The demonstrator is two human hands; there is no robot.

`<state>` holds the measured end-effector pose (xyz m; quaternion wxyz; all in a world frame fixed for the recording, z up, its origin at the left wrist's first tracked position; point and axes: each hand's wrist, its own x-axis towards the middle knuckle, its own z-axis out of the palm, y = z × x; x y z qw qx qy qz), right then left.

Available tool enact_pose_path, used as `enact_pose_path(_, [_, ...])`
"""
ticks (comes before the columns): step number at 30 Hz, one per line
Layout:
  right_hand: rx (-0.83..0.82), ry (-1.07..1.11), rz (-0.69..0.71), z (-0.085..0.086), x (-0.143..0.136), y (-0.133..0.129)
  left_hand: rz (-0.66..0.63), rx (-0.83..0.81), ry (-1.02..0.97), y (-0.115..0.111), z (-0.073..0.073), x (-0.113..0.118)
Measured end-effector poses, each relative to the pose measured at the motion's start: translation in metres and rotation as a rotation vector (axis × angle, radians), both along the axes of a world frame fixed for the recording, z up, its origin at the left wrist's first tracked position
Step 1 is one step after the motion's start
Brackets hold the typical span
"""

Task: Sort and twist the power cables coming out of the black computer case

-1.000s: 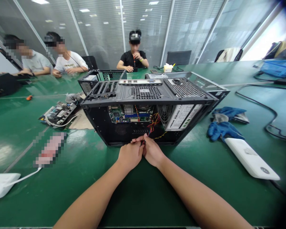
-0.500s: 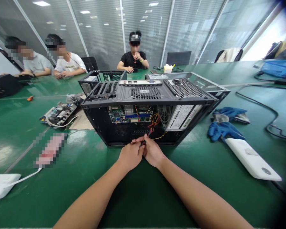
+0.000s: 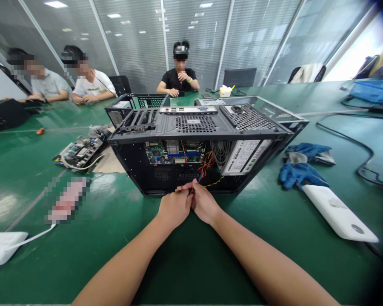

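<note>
A black computer case (image 3: 166,127) lies on the table with its open side facing me. Inside it show a green motherboard (image 3: 175,153) and a power supply (image 3: 242,157) with a white label and a fan grille. A bundle of red, yellow and black cables (image 3: 204,167) runs from the power supply to the front edge of the case. There my left hand (image 3: 176,207) and my right hand (image 3: 206,203) meet, both closed on the cables between their fingertips. My fingers hide the cable ends.
To the left lie a loose circuit board (image 3: 79,153), a blurred-out phone (image 3: 68,199) and a white power bank (image 3: 4,246). Blue gloves (image 3: 301,170) and another white power bank (image 3: 340,212) are at right. A second case (image 3: 274,110) stands behind. Several people sit across the table.
My hands stay in nearly the same place on the cables. Across the table, the person in black has lowered the raised hand's tool slightly; little else differs.
</note>
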<state>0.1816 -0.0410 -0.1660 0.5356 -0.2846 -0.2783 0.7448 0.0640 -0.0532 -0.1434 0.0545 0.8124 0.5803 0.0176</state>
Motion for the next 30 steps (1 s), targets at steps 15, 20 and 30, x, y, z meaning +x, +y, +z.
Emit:
enact_pose_path(15, [-0.04, 0.011, -0.005, 0.0023, 0.0005, -0.0006, -0.05, -0.062, -0.097, 0.0024, -0.0008, -0.0018])
enact_pose_path(20, [-0.041, 0.018, 0.004, 0.0021, 0.0009, -0.0006, -0.051, -0.032, -0.082, 0.0026, -0.0022, -0.0025])
enact_pose_path(30, [-0.012, 0.001, 0.005, 0.0018, 0.0003, -0.0009, -0.027, 0.018, 0.023, 0.0003, 0.0012, -0.0004])
